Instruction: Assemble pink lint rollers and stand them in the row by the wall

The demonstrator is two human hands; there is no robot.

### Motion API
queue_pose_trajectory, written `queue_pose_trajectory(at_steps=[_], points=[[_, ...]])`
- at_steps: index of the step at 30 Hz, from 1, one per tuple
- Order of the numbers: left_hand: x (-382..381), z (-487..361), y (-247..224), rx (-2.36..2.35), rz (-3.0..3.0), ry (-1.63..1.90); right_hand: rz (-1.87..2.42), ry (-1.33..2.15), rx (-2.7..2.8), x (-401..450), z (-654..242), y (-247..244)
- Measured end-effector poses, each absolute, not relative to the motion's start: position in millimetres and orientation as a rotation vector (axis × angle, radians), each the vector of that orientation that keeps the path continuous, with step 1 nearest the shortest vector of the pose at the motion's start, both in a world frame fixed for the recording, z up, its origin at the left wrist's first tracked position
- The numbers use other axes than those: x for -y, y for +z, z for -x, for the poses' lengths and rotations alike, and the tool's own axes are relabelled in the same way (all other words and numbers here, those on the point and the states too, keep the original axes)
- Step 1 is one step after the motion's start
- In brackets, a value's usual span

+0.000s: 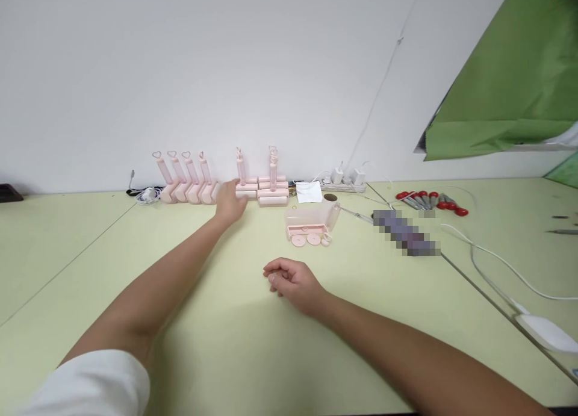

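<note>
My left hand (pixel 231 201) reaches to the back of the table, its fingers closed around the left end of a pink lint roller (pixel 246 194). An upright pink handle (pixel 241 166) rises just behind that hand, and part of the grip is hidden. Over the middle of the table, my right hand (pixel 292 282) is loosely curled, with a gap between thumb and forefinger and nothing visible in it. Beyond it lie loose parts: a clear cover (pixel 303 217), a pink open shell (pixel 295 230), two pink discs (pixel 298 241) and a small heart-ring piece (pixel 326 240).
Several pink lint rollers (pixel 195 193) stand left of my left hand; more are stacked (pixel 273 201) to its right. A white paper (pixel 309 192), a power strip (pixel 354 187) with chargers, red-handled tools (pixel 422 199), a pixelated patch (pixel 404 232) and a white cable (pixel 506 262) lie farther right.
</note>
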State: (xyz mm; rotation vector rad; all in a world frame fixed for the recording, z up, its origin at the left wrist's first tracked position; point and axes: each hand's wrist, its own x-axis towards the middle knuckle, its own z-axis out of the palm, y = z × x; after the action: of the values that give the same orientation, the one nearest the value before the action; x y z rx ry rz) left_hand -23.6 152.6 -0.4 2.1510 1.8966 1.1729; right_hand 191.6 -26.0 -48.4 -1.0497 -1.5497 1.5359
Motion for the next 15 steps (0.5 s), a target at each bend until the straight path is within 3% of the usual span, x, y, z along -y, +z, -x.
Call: queue_pose_trajectory(at_steps=[4, 8, 12, 15], points=[[-89, -2, 5, -1.482, -2.334, 0.759, 1.036, 1.323, 1.638, 17, -196, -45], [-34, -13, 17, -1.203, -2.427, 0.325, 1.038, 0.677, 1.741, -4, -222, -23], [0, -16, 18, -1.173, -2.358, 0.295, 1.179, 0.140, 1.680, -32, -261, -3], [11, -16, 10, -1.174, -2.273, 0.370, 1.351, -0.010, 1.629, -51, -282, -3]])
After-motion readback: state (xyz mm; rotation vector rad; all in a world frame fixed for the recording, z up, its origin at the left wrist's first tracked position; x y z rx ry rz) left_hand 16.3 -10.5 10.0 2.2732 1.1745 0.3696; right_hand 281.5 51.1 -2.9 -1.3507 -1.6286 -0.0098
